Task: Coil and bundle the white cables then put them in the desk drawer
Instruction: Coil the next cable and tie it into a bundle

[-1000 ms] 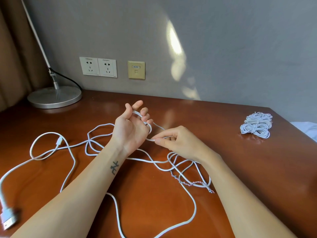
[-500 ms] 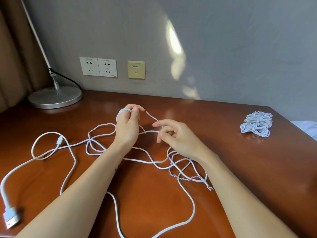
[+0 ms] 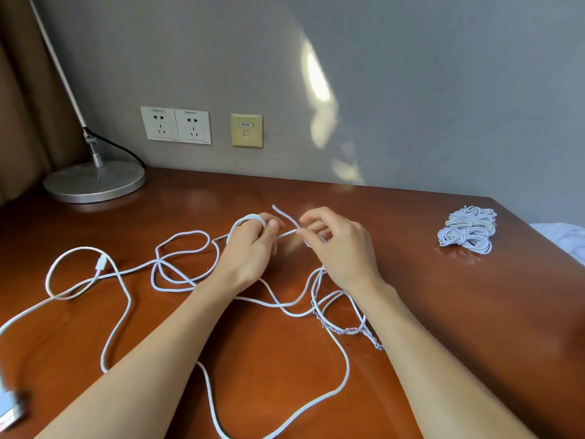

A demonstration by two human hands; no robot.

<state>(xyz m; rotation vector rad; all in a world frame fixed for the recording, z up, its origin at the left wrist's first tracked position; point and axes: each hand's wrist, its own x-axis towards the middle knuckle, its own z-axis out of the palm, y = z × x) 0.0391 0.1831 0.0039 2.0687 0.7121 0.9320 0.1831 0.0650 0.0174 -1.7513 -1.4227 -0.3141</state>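
One loop's round your curled left hand (image 3: 250, 251) and your right hand (image 3: 342, 248) pinches the white cable (image 3: 129, 301), so any slack could let it slide off.

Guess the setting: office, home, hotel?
Probably a hotel room or bedroom, not certain. A wooden desk stands against a grey wall with twin wall sockets and a network jack plate, a desk lamp beside a curtain at the left, and what looks like white bedding at the right edge.
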